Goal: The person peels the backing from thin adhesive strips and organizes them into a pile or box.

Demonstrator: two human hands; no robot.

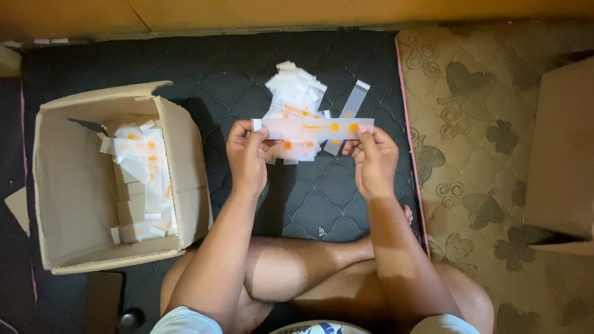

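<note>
Dark quilted mattress (pixel 322 198) underneath, left hand (pixel 246 154) and right hand (pixel 372 158) pinch a white strip (pixel 312 128) at its ends, best kept taut, pile (pixel 296 99) at twelve, box (pixel 80 185) at nine.

We judge this a home used for piecework: a quilted dark mattress (pixel 309 198) at centre, a beige floral mattress (pixel 476 154) at three o'clock, an open cardboard box (pixel 74 185) of packets at nine o'clock, a person sitting cross-legged, bare-legged
</note>
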